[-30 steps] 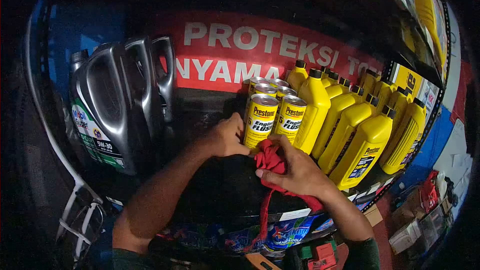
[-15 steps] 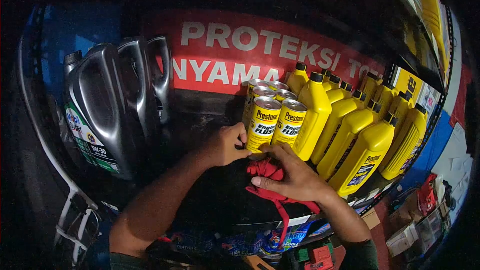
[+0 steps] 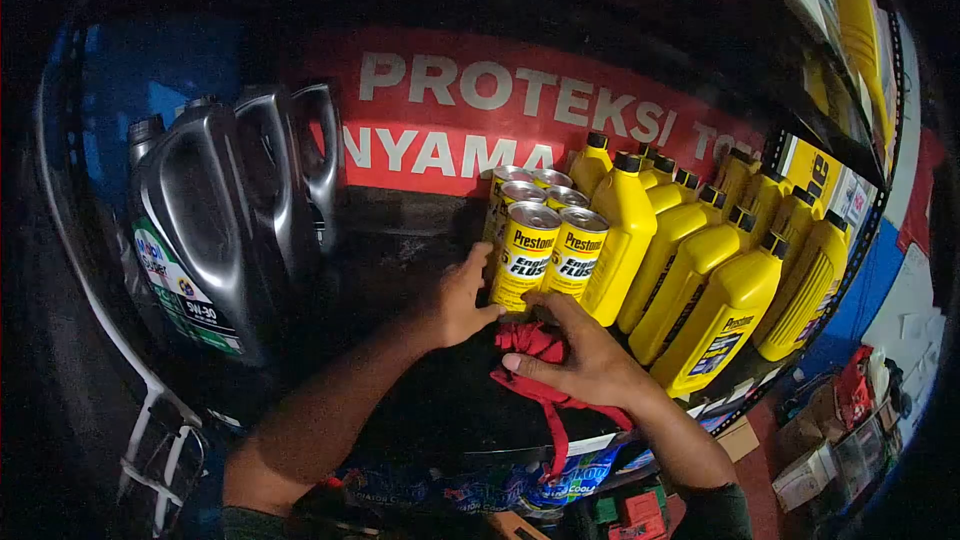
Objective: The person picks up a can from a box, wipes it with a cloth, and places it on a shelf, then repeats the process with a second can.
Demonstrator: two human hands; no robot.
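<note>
head view: we have six yellow cans (image 3: 550,260) standing upright on a black shelf (image 3: 420,410), packed close in two files, their silver tops up. our left hand (image 3: 462,300) is at the lower left of the cans, its fingers curved and parted from the thumb, with a moderate gap between them; we cannot tell whether they press on the front left can (image 3: 524,265). our right hand (image 3: 592,360) is in front of the cans, thumb and fingers closed in on a bunched red cloth (image 3: 535,342), while the index finger reaches to the foot of the front left can. one strip of the cloth hangs down toward us, over the shelf's front edge.

right of the cans we see yellow bottles (image 3: 725,310) with black caps, upright in close rows, the nearest one just beside the front right can (image 3: 578,255). well apart to the left of the cans stand dark grey jugs (image 3: 205,220) with handles. behind the cans is a red sign (image 3: 440,110) with pale letters. below and in front of them, under the shelf edge, are blue packs (image 3: 580,480).
</note>
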